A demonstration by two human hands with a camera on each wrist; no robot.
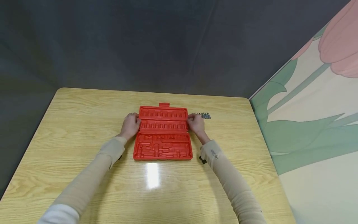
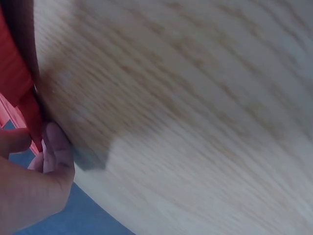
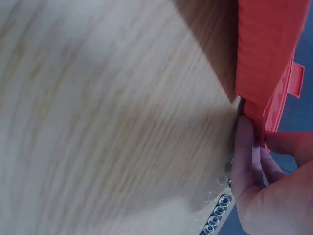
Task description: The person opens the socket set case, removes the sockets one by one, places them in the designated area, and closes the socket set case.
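Squinting at both wrist views, I get mostly blurred wood grain; my fingers are cut off at the frame edge and the case shows only as a red sliver. Sleeves run up from the near table (image 1: 84,199) edge, forearms hiding a bit of wood on each side of the case (image 1: 163,133). Left hand (image 1: 130,125) pinches the lid's left edge, thumb on top, fingers curled under. Right hand (image 1: 196,123) pinches the lid's right edge the same way. Case sits mid-table, between my hands, open. Near half lies flat, moulded slots, looks empty. Far half is the lid, two rows of small slots, with a latch tab at its far edge; I can't tell how far it's raised. Sockets (image 1: 203,115) lie in a short row just beyond the right hand, too small to count.
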